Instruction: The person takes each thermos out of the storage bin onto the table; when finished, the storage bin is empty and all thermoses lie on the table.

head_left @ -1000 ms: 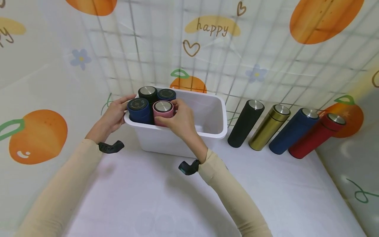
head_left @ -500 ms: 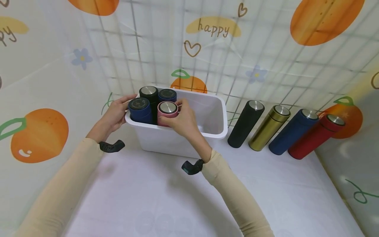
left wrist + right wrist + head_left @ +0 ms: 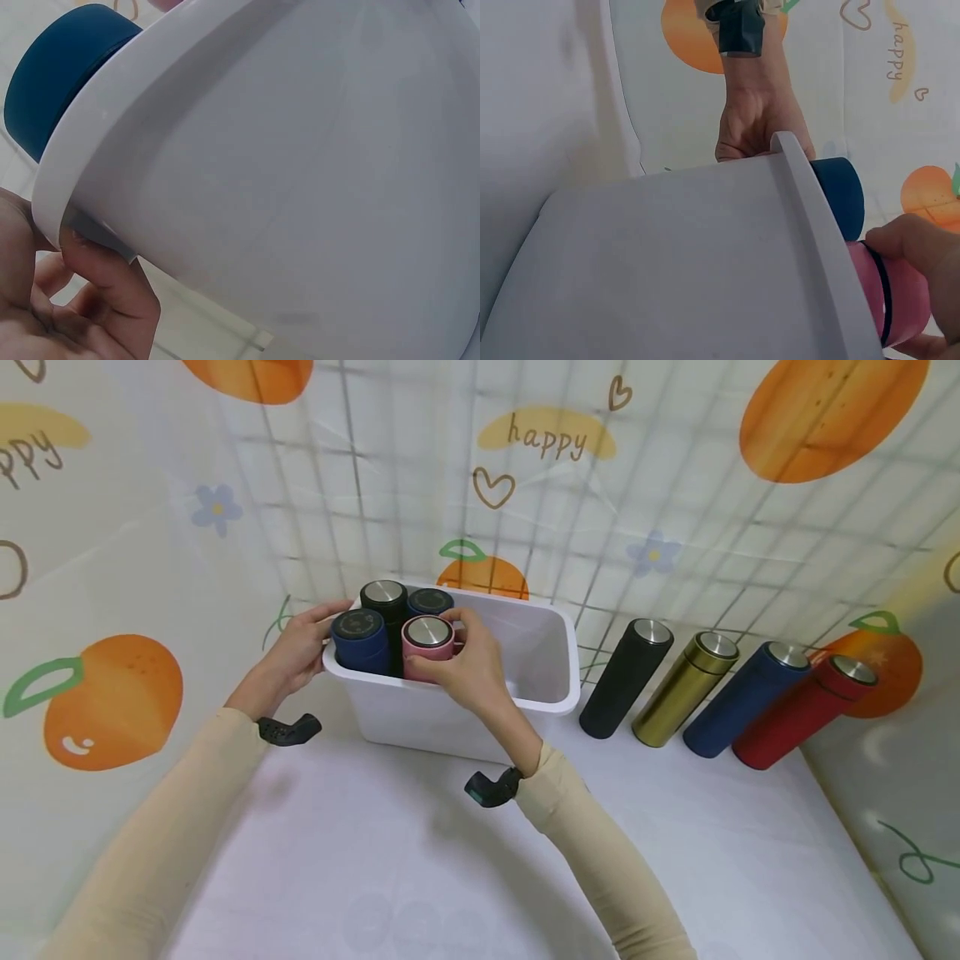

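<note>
A white plastic bin (image 3: 442, 714) stands on the table with several thermos bottles upright in its left half. My left hand (image 3: 295, 647) grips its left rim, fingers curled under the lip in the left wrist view. My right hand (image 3: 474, 664) holds the pink thermos (image 3: 428, 647) near its silver-topped lid, thumb in front and fingers behind. Beside it in the bin are a front blue thermos (image 3: 362, 643), a black thermos (image 3: 383, 597) behind, and another blue thermos (image 3: 431, 602) at the back. The pink thermos's lower part is hidden by the bin wall.
To the right of the bin a black thermos (image 3: 626, 677), a gold thermos (image 3: 685, 689), a blue thermos (image 3: 746, 700) and a red thermos (image 3: 804, 712) stand in a row. A wire grid (image 3: 352, 460) behind a printed curtain backs the table (image 3: 360, 843).
The pink thermos has shifted slightly right in my right hand, away from the front blue thermos. My left hand stays on the bin's rim. The head view has tilted a little.
</note>
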Action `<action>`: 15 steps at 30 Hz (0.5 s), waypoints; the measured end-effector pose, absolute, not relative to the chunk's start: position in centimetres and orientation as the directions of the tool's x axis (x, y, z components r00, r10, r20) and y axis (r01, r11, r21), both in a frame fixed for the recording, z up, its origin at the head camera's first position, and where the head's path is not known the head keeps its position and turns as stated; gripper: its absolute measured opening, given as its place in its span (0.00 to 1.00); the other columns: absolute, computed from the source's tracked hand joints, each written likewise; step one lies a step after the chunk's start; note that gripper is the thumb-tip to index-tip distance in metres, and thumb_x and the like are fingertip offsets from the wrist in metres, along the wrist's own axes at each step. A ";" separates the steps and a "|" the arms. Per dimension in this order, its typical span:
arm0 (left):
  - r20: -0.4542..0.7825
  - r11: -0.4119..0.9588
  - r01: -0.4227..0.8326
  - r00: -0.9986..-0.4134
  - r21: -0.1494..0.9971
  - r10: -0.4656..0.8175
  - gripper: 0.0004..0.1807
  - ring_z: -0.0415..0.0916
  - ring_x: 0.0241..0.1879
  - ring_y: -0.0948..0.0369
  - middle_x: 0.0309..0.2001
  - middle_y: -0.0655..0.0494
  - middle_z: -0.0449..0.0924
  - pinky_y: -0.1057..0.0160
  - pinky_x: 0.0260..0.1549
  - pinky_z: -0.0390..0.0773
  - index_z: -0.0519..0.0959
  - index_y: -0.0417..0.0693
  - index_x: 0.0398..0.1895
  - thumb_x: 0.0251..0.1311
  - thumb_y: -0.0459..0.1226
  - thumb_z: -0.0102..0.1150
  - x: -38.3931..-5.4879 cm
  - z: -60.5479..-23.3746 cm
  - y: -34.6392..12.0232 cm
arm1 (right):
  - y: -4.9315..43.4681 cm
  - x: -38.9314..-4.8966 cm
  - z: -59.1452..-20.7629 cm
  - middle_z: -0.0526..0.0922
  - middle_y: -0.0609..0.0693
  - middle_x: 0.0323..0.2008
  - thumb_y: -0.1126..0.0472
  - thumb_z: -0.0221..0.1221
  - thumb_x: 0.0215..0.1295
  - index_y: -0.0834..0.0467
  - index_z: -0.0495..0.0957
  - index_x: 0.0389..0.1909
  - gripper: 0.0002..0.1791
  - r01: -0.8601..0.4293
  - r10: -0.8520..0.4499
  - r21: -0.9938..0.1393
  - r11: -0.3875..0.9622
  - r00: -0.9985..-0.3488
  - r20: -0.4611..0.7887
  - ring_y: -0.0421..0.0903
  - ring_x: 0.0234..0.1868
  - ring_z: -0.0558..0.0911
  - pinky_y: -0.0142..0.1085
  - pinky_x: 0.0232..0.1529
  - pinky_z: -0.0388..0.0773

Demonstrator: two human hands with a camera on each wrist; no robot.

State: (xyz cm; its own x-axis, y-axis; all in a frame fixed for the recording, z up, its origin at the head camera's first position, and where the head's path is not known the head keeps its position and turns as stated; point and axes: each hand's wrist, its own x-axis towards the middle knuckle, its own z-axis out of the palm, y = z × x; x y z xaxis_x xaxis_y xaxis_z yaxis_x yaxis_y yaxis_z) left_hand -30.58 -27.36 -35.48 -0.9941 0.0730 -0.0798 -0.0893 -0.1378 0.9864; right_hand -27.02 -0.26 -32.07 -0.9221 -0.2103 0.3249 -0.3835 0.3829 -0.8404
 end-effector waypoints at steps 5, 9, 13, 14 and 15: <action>-0.080 -0.130 -0.089 -0.994 0.988 0.068 0.27 0.84 0.31 0.65 0.45 0.58 0.80 0.66 0.25 0.84 0.59 0.47 0.77 0.79 0.40 0.45 -30.4 -35.5 -27.3 | -0.2 -26.8 -32.0 0.85 0.53 0.41 0.57 0.79 0.47 0.56 0.74 0.54 0.33 -0.420 -0.207 -0.833 0.359 -0.906 0.368 0.46 0.39 0.83 0.32 0.40 0.83; -0.079 -0.130 -0.088 -0.994 0.988 0.069 0.26 0.84 0.30 0.65 0.43 0.59 0.81 0.67 0.24 0.83 0.60 0.48 0.77 0.79 0.40 0.44 -30.4 -35.3 -27.3 | -0.1 -26.5 -31.6 0.85 0.53 0.40 0.56 0.79 0.48 0.56 0.74 0.53 0.33 -0.433 -0.191 -0.836 0.338 -0.901 0.389 0.47 0.39 0.83 0.33 0.39 0.83; -0.073 -0.141 -0.082 -0.995 0.987 0.067 0.26 0.84 0.31 0.65 0.44 0.58 0.81 0.66 0.25 0.84 0.60 0.48 0.77 0.79 0.39 0.44 -30.2 -35.3 -27.2 | 0.1 -26.1 -31.1 0.85 0.53 0.41 0.56 0.78 0.48 0.56 0.75 0.54 0.32 -0.440 -0.175 -0.835 0.329 -0.898 0.404 0.47 0.40 0.83 0.33 0.40 0.83; -0.072 -0.140 -0.081 -0.995 0.987 0.066 0.26 0.84 0.31 0.65 0.44 0.58 0.81 0.66 0.25 0.84 0.60 0.48 0.77 0.79 0.39 0.44 -30.1 -35.3 -27.2 | 0.2 -26.1 -30.9 0.85 0.53 0.41 0.56 0.78 0.48 0.55 0.75 0.54 0.33 -0.444 -0.171 -0.835 0.325 -0.896 0.410 0.47 0.39 0.83 0.33 0.40 0.83; -0.070 -0.139 -0.079 -0.995 0.987 0.067 0.27 0.84 0.31 0.65 0.45 0.58 0.81 0.66 0.25 0.84 0.59 0.48 0.77 0.79 0.40 0.44 -30.1 -35.3 -27.2 | 0.2 -26.0 -30.8 0.85 0.53 0.41 0.56 0.78 0.47 0.55 0.75 0.54 0.33 -0.447 -0.167 -0.834 0.322 -0.894 0.415 0.47 0.39 0.84 0.33 0.41 0.83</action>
State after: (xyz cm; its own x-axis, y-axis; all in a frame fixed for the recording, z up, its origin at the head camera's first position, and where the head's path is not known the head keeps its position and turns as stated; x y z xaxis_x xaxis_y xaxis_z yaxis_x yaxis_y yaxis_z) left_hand -30.10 -27.19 -35.27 -0.9953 0.0666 -0.0704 -0.0791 -0.1393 0.9871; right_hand -26.03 0.22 -30.81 -0.8943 -0.1672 0.4150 -0.4474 0.3220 -0.8343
